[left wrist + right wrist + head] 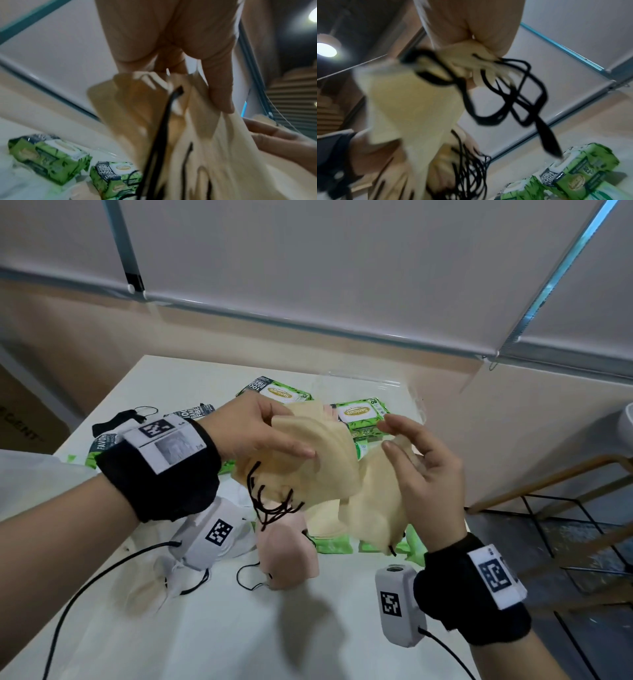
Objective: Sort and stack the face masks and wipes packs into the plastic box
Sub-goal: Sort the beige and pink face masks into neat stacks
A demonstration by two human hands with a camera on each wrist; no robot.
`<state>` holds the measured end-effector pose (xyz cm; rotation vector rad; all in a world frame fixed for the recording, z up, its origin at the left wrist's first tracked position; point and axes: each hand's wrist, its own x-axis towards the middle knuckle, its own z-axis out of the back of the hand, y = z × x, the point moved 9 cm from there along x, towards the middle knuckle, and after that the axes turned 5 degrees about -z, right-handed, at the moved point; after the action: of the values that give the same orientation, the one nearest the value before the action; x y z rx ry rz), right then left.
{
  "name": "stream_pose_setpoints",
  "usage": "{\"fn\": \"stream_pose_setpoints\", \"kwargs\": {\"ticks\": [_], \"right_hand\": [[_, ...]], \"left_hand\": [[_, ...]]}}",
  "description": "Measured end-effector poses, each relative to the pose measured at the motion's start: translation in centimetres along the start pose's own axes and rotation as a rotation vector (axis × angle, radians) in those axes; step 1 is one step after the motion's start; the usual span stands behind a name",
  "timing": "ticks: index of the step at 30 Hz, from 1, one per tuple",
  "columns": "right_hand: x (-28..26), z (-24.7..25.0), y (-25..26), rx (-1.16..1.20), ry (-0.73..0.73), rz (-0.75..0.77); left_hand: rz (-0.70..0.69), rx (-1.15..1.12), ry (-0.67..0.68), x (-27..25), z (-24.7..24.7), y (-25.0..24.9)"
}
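Observation:
My left hand [260, 433] pinches a bunch of cream face masks [308, 436] with black ear loops [270, 505], thumb on top, above the table's middle. In the left wrist view the thumb [217, 81] presses onto those masks [214, 148]. My right hand [424, 474] holds a second cream bunch [376, 501] beside it; in the right wrist view this hand [471, 20] pinches the masks [412, 101] at one end, loops dangling. Green wipes packs [359, 412] sit stacked in the clear plastic box [416, 398] behind.
More wipes packs [274, 392] lie on the white table [239, 628]. A pink mask [287, 549], white masks [164, 573] and a black mask [116, 419] lie loose. A cardboard box [20, 419] stands left; a wood-and-metal frame [548, 498] stands right.

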<state>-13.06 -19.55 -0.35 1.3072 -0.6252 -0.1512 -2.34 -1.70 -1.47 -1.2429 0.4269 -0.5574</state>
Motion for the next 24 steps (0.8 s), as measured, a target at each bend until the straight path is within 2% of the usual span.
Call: {"fn": "stream_pose_setpoints", "kwargs": {"ticks": [2,5,9,12,14,16,19,22,24], "right_hand": [[0.3,-1.0,-0.6,0.044,0.099,-0.126],[-0.3,-2.9,-1.3,-0.031,0.26,-0.271],[-1.2,-4.1,-1.3,-0.187,0.332,-0.239],[-1.2,-3.7,-1.5,-0.209,0.284,-0.237],[-1.0,-2.4,-1.7,-0.228,0.169,-0.23],[-1.0,-1.3,-1.4,-0.238,0.044,-0.191],[-1.5,-1.5,-0.2,-0.26,-0.045,-0.108],[-2.2,-3.5,0.4,-0.309,0.022,-0.042],[-2.6,-4.9,0.2,-0.349,0.095,-0.025]], "left_hand": [[0.012,0.115,0.015,0.0,-0.2,-0.1],[0.026,0.195,0.033,-0.1,-0.7,-0.2],[-0.014,0.253,-0.039,0.0,-0.9,-0.6],[-0.044,0.296,-0.172,0.0,0.0,-0.6],[-0.045,0.297,-0.353,-0.4,1.6,-0.6],[-0.048,0.331,-0.458,-0.8,2.5,-0.9],[-0.074,0.332,-0.393,-1.1,1.2,-1.7],[-0.101,0.255,-0.233,-1.3,-1.9,-2.3],[-0.092,0.252,-0.199,-1.2,-3.0,-2.0]]}}
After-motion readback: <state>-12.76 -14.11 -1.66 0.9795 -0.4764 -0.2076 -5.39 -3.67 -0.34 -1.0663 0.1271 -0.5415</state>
